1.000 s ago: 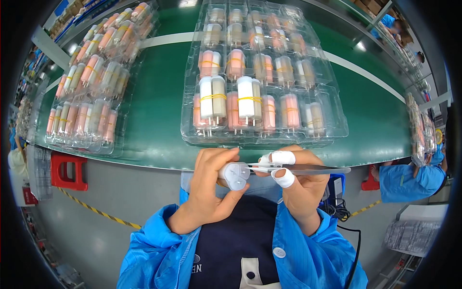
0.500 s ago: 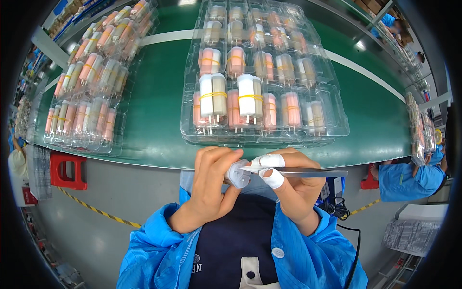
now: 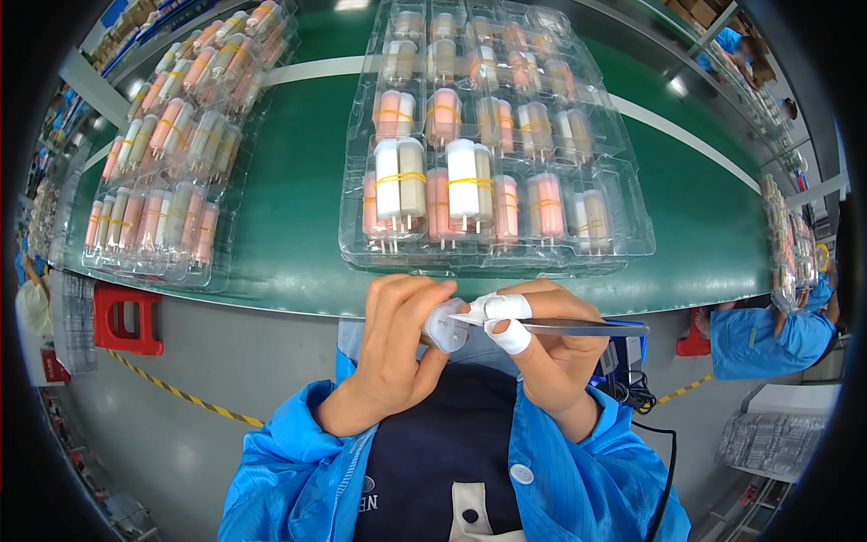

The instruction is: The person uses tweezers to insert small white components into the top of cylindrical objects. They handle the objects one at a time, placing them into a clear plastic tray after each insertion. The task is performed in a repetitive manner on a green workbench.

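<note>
In front of my chest, my left hand is closed around a small translucent whitish cylinder, its round end turned to the right. My right hand pinches a pair of metal tweezers, with white tape wrapped on its thumb and forefinger. The tweezers' pale tip reaches the rim of the cylinder's round end; whether it grips anything there is too small to tell. Just beyond my hands, clear plastic trays are stacked on the green table. They hold pairs of white, pink and grey cylinders bound with yellow bands.
More loaded clear trays stand at the left on the green table. Red stools are on the floor below the table edge. A black cable hangs by my right arm. At the far right sits a person in blue.
The tweezers and my right hand have shifted very slightly to the left. My left hand and the cylinder stay nearly still.
</note>
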Available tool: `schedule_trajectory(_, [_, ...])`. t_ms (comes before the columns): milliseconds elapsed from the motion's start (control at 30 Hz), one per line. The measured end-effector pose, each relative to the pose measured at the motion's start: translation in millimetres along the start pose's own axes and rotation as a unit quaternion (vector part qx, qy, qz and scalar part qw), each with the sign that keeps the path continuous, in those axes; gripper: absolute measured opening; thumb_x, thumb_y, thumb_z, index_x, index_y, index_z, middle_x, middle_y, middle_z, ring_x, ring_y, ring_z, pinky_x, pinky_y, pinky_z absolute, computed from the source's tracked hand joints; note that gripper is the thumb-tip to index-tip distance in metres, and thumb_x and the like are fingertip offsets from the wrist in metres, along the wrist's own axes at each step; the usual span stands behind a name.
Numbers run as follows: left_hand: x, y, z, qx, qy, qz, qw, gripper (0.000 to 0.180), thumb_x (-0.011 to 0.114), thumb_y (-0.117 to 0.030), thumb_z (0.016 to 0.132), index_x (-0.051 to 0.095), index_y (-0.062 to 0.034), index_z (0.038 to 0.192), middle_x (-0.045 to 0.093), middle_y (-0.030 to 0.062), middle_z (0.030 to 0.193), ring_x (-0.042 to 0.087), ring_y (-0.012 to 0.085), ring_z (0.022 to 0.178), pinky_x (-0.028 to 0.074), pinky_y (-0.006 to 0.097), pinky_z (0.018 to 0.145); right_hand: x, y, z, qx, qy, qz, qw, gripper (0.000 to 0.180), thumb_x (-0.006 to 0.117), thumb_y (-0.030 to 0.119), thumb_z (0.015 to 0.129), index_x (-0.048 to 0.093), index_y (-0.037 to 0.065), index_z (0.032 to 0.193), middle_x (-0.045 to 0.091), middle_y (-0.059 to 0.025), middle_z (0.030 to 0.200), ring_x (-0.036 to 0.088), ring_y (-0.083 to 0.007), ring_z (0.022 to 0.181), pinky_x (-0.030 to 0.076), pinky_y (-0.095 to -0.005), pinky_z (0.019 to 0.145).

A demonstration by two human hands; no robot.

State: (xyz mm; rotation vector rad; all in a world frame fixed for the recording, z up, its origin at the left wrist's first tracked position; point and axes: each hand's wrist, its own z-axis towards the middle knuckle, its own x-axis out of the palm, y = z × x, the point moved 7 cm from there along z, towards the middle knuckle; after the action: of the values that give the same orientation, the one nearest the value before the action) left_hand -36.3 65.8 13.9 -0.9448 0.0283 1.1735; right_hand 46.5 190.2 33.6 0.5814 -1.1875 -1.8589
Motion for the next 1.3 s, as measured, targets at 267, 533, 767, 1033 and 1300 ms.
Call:
schedule_trajectory(267, [0.7, -1.0, 3.3, 0.006, 0.007, 0.004, 1.0, 0.05, 0.071, 0.005, 0.064, 0.053, 0.003, 0.111, 0.055, 0.0183, 0.101, 0.052, 0.0333, 0.089, 0.044, 0.039, 0.077, 3.3, -1.6, 2.2, 0.019, 0.023, -0.042, 0.999, 0.013, 0.069, -0.001, 0.078, 0.068, -0.001, 0.091, 0.068, -0.014, 0.085, 0.065, -0.0195, 0.074, 0.051, -0.0272, 0.063])
schedule_trajectory(533, [8.3, -8.7, 3.3, 0.047, 0.068, 0.029, 0.996, 0.057, 0.066, 0.007, 0.054, 0.055, 0.0028, 0.11, 0.055, 0.0167, 0.102, 0.053, 0.0345, 0.09, 0.044, 0.043, 0.078, -2.0, -1.3, 16.9, 0.171, 0.117, -0.061, 0.976, 0.011, 0.067, 0.001, 0.082, 0.065, -0.005, 0.09, 0.067, -0.0124, 0.082, 0.067, -0.0187, 0.078, 0.052, -0.0265, 0.068])
schedule_trajectory(767, [-1.2, 1.1, 4.7, -0.103, 0.077, -0.159, 0.979, 0.045, 0.071, -0.003, 0.075, 0.052, 0.0017, 0.116, 0.055, 0.0147, 0.104, 0.055, 0.0217, 0.092, 0.046, 0.03, 0.077, -40.2, 8.8, 11.1, 0.025, -0.085, 0.126, 0.988, 0.009, 0.06, -0.002, 0.084, 0.06, -0.006, 0.092, 0.065, -0.0183, 0.083, 0.068, -0.0269, 0.075, 0.057, -0.0361, 0.068])
schedule_trajectory(1033, [3.1, 2.7, 1.9, -0.127, 0.097, -0.212, 0.964, 0.05, 0.071, -0.009, 0.08, 0.049, 0.0029, 0.123, 0.056, 0.0138, 0.106, 0.057, 0.0194, 0.095, 0.046, 0.029, 0.079, -72.7, 12.7, -1.1, -0.073, -0.154, 0.115, 0.979, 0.016, 0.059, 0.008, 0.088, 0.056, -0.007, 0.096, 0.06, -0.019, 0.085, 0.066, -0.0288, 0.069, 0.06, -0.0442, 0.064])
schedule_trajectory(1300, [14.5, 7.6, -7.4, -0.301, 0.087, -0.458, 0.832, 0.053, 0.068, -0.013, 0.086, 0.046, 0.001, 0.131, 0.064, 0.0127, 0.111, 0.058, 0.0128, 0.086, 0.047, 0.027, 0.082, -141.7, 8.7, -19.8, -0.15, -0.241, 0.137, 0.949, 0.021, 0.049, 0.012, 0.096, 0.055, -0.005, 0.107, 0.061, -0.0177, 0.099, 0.064, -0.0283, 0.083, 0.052, -0.0391, 0.063])
